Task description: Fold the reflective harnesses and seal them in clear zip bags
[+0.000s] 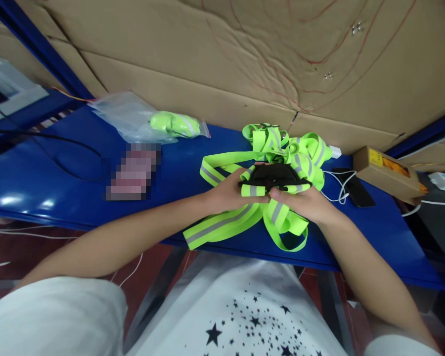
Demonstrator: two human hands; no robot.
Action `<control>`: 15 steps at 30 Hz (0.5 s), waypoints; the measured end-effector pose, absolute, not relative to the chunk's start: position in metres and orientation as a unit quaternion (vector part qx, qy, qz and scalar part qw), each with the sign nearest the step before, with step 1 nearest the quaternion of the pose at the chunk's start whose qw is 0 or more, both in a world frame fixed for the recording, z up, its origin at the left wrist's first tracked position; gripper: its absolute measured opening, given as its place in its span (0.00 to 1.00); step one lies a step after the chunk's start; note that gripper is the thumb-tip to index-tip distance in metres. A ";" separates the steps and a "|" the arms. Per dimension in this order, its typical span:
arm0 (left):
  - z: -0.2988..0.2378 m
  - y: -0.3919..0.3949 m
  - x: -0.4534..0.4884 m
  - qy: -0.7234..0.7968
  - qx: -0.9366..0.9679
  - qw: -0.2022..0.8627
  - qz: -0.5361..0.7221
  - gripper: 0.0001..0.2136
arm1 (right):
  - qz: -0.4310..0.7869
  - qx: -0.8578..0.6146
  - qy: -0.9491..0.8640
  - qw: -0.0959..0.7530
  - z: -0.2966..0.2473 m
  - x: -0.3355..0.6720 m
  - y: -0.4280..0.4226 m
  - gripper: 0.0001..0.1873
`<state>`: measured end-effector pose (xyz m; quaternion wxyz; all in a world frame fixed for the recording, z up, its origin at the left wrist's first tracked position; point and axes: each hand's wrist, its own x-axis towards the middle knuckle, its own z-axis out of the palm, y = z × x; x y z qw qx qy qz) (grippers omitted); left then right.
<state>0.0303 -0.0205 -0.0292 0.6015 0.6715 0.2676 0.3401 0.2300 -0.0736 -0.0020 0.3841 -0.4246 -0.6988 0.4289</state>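
**Presently: both hands on the strap bundle at the near edge**

Obs. Left hand [228, 190] and right hand [306, 202] meet over the near edge of the glossy blue tabletop [59, 183]. Each grip is clamped on the fluorescent yellow-green webbing harness with grey reflective stripes [278, 148], thumbs on top. The fingers pinch a folded section against the flat black panel [272, 174] at its middle. The rest of the harness lies heaped on the tabletop just behind the hands. Two loose loops hang over the near edge.

Handling (judgement). The webbing is limp and slick-looking, so folds will likely slip unless the thumbs press the layers flat on the panel. Gather the hanging loops before any lift, or they may drag on the edge.

Room.
- Left: open tabletop. The clear crinkled plastic bag [133, 116], with a rolled green strap packed inside [174, 123], sits well apart at the rear.
- Right: tighter. A thin white cable [337, 185] runs just beside the heap to a black phone [356, 190], and a small brown cardboard box [385, 170] lies beyond. A loop could snag the cable.
- Rear: closed by a creased cardboard wall [207, 59], near the heap.
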 end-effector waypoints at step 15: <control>-0.025 -0.014 0.030 0.171 0.688 0.659 0.249 0.25 | 0.191 -0.469 -0.750 0.426 -0.012 0.225 -0.077 0.22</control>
